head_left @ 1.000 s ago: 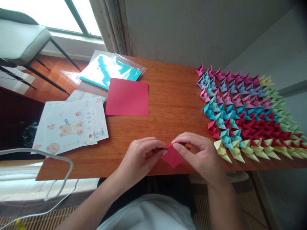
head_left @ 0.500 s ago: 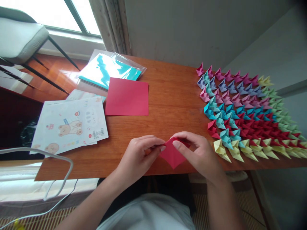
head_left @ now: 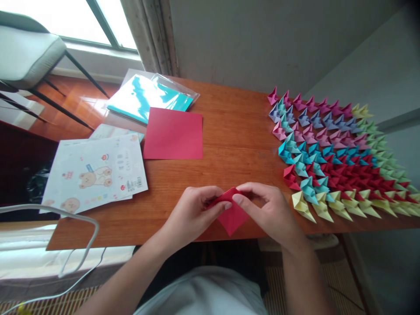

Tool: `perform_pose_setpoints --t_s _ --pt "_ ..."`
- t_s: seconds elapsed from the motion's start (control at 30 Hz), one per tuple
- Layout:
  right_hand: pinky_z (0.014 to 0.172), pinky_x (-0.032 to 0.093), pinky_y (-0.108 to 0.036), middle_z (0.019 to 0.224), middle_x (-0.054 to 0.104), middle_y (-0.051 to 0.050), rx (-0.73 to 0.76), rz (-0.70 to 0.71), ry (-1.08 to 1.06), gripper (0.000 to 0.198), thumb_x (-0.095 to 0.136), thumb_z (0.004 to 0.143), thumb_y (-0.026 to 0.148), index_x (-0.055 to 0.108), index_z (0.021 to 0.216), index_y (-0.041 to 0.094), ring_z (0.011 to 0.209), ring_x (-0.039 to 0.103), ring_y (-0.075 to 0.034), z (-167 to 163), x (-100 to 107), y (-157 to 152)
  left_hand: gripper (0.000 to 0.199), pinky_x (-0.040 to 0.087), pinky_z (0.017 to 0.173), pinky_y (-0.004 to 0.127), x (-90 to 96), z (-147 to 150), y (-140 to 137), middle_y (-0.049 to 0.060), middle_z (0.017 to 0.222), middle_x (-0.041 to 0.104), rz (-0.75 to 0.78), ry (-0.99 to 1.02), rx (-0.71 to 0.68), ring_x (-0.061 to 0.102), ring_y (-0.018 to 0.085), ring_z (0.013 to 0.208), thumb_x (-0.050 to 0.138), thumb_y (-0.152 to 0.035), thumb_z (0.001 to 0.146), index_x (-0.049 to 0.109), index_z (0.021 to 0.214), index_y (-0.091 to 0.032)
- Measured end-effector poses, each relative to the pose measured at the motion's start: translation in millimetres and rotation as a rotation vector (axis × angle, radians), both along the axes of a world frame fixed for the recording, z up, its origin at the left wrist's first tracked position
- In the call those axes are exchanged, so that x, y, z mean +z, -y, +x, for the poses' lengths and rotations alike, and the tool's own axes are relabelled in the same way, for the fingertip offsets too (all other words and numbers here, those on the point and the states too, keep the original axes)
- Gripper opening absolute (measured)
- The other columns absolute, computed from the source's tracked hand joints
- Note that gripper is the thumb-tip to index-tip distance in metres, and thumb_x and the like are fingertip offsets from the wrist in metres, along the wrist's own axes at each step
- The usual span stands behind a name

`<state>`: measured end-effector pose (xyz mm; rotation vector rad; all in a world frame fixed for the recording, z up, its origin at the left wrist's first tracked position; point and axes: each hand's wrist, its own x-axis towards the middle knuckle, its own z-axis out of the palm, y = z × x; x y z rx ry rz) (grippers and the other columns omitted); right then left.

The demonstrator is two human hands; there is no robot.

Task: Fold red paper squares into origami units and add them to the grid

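Note:
Between my hands, over the table's front edge, is a folded piece of red origami paper (head_left: 232, 220), its lower corner pointing toward me. My left hand (head_left: 197, 210) pinches its left side, thumb on top and fingers behind. On the other side my right hand (head_left: 267, 208) grips the upper right part, thumb lying on the near face. The fingers behind the paper are partly hidden. Beyond my hands, to the left, a flat red paper sheet (head_left: 173, 133) lies on the wooden table (head_left: 236, 135).
Rows of folded paper figures (head_left: 348, 175) in several colours cover the table's right side. To the left lie bear-printed paper packs (head_left: 98, 170) and a shiny turquoise pack (head_left: 151, 96) in plastic. A white cable (head_left: 93, 236) hangs by the left edge; a chair (head_left: 29, 57) stands beyond.
The folded red paper has shifted slightly left and toward me, and my left thumb has moved further onto its face. My right hand has moved a little left with it.

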<state>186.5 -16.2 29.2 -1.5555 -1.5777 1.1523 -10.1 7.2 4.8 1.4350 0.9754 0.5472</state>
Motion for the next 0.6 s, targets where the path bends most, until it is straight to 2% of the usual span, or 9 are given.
perform_pose_setpoints --t_s 0.2,0.6 --pt "0.069 0.053 -0.026 0.084 0.078 -0.002 0.032 0.042 0.051 0.017 0.065 0.092 0.032 0.076 0.084 0.022 0.078 0.071 -0.018 4 6 -4 0.030 0.041 0.058 0.021 -2.4 0 0 -0.001 0.066 0.057 0.031 -0.043 -0.032 0.049 0.012 0.063 0.061 -0.040 0.093 0.069 0.081 -0.014" --pt "0.067 0.050 -0.027 0.084 0.078 -0.001 0.099 0.022 0.170 0.019 0.064 0.094 0.032 0.077 0.085 0.022 0.076 0.071 -0.018 14 6 -7 0.026 0.041 0.056 0.020 -3.4 -1 -2 0.000 0.068 0.061 0.063 -0.053 0.063 0.051 0.012 0.063 0.063 -0.037 0.091 0.069 0.079 -0.015"
